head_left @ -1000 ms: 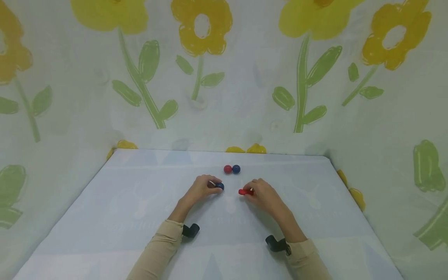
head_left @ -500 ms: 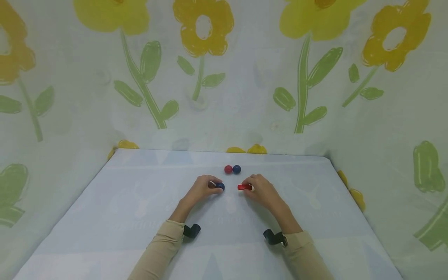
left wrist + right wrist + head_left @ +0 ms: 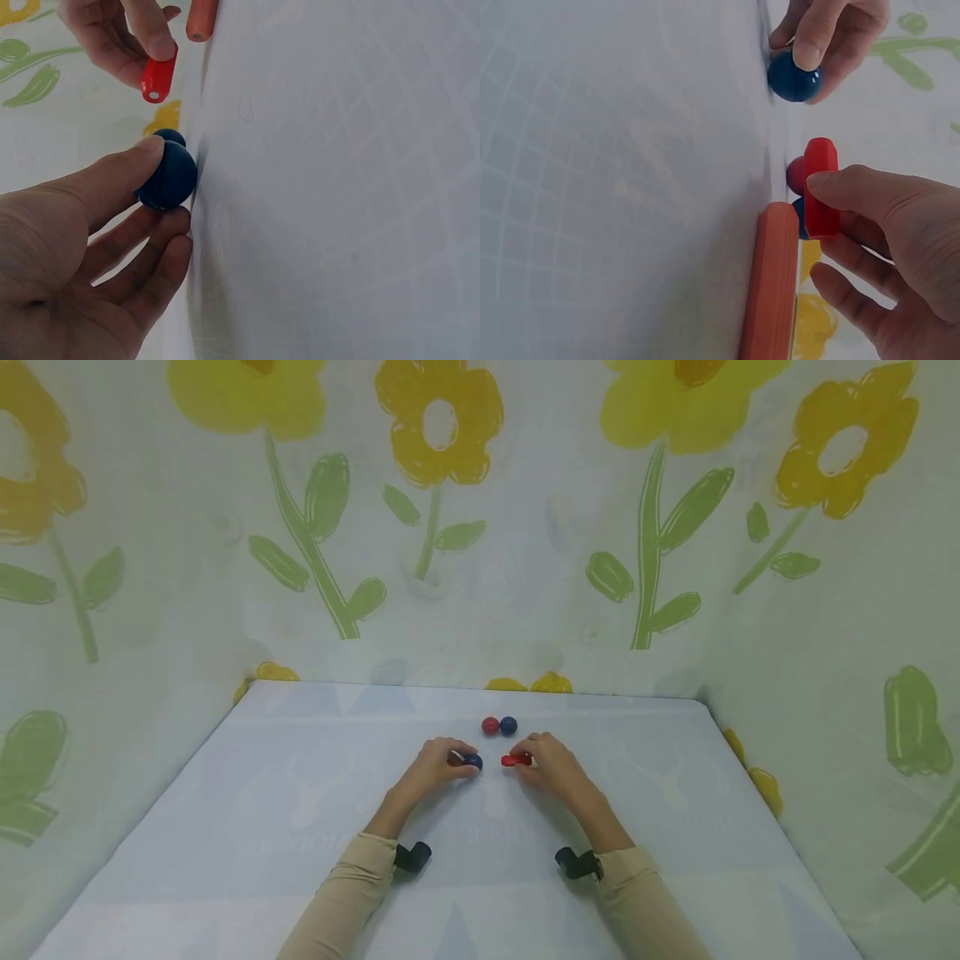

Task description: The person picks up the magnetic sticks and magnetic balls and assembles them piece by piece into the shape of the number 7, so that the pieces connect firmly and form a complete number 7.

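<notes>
My left hand [image 3: 435,767] pinches a shiny dark blue ball [image 3: 169,176] between thumb and fingers, low at the table surface. My right hand [image 3: 553,767] holds a short red rod [image 3: 822,187] between thumb and fingers; a pale dot marks its end in the left wrist view. In the head view the rod points left toward the blue ball, with a small gap between them. A second, orange-red rod [image 3: 771,277] lies on the table beneath my right hand, hidden in the head view.
Beyond the hands, a red ball [image 3: 491,727] and another blue ball [image 3: 508,726] sit side by side on the white table [image 3: 300,860]. A flower-patterned cloth [image 3: 525,568] rises behind the table and on both sides.
My right hand has moved left and slightly forward with the red rod, narrowing the gap to the blue ball. My left hand has stayed nearly still.
</notes>
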Demonstrator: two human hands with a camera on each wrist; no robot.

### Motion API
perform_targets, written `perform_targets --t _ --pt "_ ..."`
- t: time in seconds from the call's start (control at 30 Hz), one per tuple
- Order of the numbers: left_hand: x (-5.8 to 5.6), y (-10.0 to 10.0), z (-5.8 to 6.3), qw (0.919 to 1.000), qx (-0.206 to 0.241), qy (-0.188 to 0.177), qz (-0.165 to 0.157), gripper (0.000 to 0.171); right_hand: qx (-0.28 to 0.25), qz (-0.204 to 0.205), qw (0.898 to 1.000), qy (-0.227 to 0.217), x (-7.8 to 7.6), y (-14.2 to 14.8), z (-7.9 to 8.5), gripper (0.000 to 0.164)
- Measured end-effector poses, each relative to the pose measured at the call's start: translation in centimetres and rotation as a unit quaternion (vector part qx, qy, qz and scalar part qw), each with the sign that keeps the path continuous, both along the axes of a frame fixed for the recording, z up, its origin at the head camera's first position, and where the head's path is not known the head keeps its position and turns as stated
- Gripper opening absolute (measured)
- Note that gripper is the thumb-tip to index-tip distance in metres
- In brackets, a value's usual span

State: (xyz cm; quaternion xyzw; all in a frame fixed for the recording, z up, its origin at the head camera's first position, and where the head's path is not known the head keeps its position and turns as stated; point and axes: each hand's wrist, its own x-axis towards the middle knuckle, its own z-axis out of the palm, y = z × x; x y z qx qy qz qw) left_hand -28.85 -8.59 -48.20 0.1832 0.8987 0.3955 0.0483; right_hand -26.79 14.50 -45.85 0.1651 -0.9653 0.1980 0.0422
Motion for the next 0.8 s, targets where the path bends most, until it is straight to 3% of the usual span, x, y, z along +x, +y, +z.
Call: perform_targets --t 0.53,0.8 --pt "0.7 0.0 0.2 0.9999 -0.003 -0.009 0.008 0.035 0.005 0.015 1.000 -0.009 -0.3 -1.0 -1.2 0.022" --pt "0.3 0.1 0.1 1.0000 0.001 -0.003 0.006 0.035 0.007 0.007 1.000 -0.002 -0.4 -1.2 -1.3 0.025"
